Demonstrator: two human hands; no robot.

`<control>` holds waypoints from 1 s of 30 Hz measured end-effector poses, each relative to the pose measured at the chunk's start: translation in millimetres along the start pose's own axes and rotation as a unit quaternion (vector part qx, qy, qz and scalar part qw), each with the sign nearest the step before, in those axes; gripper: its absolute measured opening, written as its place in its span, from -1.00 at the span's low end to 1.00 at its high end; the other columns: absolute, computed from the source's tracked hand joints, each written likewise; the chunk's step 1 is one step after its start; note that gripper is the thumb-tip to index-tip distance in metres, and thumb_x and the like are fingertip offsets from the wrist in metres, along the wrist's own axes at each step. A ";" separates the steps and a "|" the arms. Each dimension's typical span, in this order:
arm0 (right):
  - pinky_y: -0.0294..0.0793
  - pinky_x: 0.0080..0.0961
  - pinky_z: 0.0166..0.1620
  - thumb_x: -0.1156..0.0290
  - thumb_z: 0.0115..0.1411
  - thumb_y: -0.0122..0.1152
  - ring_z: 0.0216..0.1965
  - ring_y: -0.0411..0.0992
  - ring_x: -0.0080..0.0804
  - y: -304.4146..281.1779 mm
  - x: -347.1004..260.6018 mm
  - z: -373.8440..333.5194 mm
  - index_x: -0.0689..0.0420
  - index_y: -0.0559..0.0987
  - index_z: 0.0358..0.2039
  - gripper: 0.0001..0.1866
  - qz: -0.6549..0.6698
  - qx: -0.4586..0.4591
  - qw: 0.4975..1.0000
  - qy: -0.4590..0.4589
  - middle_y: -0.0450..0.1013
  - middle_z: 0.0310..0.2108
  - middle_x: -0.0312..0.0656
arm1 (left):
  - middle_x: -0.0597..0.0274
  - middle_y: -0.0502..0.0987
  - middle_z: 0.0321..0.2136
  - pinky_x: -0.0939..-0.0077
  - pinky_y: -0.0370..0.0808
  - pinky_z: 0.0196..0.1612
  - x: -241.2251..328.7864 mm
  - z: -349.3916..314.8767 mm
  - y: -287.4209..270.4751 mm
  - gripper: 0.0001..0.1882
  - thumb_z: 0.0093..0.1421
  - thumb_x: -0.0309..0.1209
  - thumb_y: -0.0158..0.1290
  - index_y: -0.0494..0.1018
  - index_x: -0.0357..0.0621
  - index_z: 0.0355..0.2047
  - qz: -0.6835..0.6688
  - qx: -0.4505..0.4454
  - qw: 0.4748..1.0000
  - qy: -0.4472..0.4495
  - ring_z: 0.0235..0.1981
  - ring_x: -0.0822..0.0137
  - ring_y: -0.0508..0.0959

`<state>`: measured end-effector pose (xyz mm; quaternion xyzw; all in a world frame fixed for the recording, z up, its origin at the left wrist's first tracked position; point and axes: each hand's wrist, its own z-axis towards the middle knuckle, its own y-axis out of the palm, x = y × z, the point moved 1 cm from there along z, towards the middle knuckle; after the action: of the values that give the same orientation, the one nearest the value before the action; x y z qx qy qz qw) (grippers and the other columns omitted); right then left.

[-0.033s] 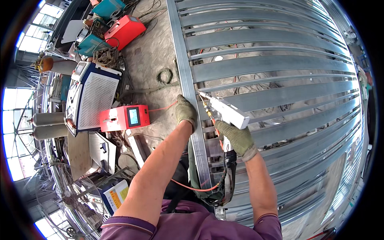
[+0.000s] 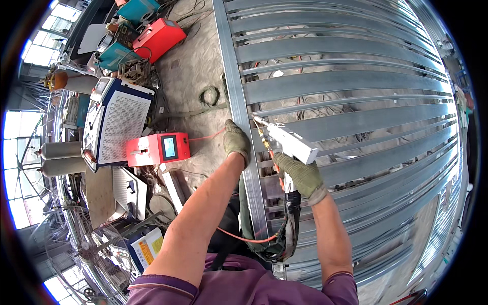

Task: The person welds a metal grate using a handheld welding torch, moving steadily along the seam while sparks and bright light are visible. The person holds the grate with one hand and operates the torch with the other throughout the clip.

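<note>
My right hand [image 2: 301, 176], in a green work glove, is closed around the grip of a white handheld welding gun [image 2: 291, 142]. The gun's narrow nozzle points away and to the left, its tip at a joint between a crossbar and the long side tube [image 2: 235, 94] of a grey metal frame. An orange hose and a black-wrapped cable [image 2: 292, 216] run from the gun down toward my body. My left hand [image 2: 237, 142], gloved alike, grips the side tube just left of the nozzle, with its fingertips partly hidden.
The slatted metal frame [image 2: 345, 84] spreads to the right, with cables on the floor below. To the left stand a red machine with a screen [image 2: 158, 149], a white-and-blue cabinet [image 2: 122, 124], gas cylinders [image 2: 62, 151] and a caged fan [image 2: 94, 244]. A coiled hose [image 2: 209, 95] lies ahead.
</note>
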<state>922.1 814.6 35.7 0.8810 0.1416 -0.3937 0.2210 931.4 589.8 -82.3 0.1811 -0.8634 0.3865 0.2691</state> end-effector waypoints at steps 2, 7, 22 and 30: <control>0.46 -0.57 -0.57 0.28 0.33 0.39 -0.58 0.47 -0.58 1.3 4.4 2.4 0.17 0.66 -0.03 -0.71 0.012 0.002 1.000 -0.004 0.54 -0.46 -0.34 | -0.38 0.54 0.15 0.17 0.40 0.27 7.7 -8.7 -4.4 -0.11 0.51 0.20 -0.39 0.49 -0.53 0.14 -0.024 -0.006 1.000 -0.015 0.25 -0.18 0.50; 0.47 -0.54 -0.49 0.27 0.29 0.42 -0.52 0.48 -0.60 2.5 -1.6 -0.2 0.19 0.65 -0.04 -0.68 0.009 0.001 1.000 0.006 0.56 -0.45 -0.32 | -0.39 0.53 0.15 0.16 0.40 0.27 12.4 -12.9 -3.7 -0.11 0.52 0.19 -0.40 0.48 -0.52 0.16 -0.020 0.005 1.000 0.001 0.26 -0.18 0.50; 0.55 -0.51 -0.20 0.35 0.30 0.40 -0.24 0.50 -0.59 9.0 -11.2 0.6 0.21 0.55 0.21 -0.50 -0.065 -0.016 0.996 -0.056 0.60 -0.16 -0.28 | -0.24 0.55 0.18 0.19 0.42 0.26 14.2 -16.7 -4.0 -0.18 0.53 0.17 -0.39 0.48 -0.38 0.22 -0.039 -0.042 0.998 0.011 0.24 -0.13 0.52; 0.56 -0.49 -0.19 0.37 0.28 0.39 -0.24 0.50 -0.58 8.8 -5.3 7.7 0.24 0.54 0.22 -0.48 -0.071 -0.026 0.996 -0.051 0.61 -0.14 -0.26 | -0.22 0.57 0.16 0.18 0.42 0.25 15.8 -15.0 -6.7 -0.20 0.53 0.16 -0.41 0.49 -0.33 0.22 0.020 -0.015 1.000 0.019 0.23 -0.12 0.53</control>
<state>917.6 802.8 37.6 0.8412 0.2028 -0.4493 0.2221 927.2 595.4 -60.6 0.1525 -0.8673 0.3817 0.2806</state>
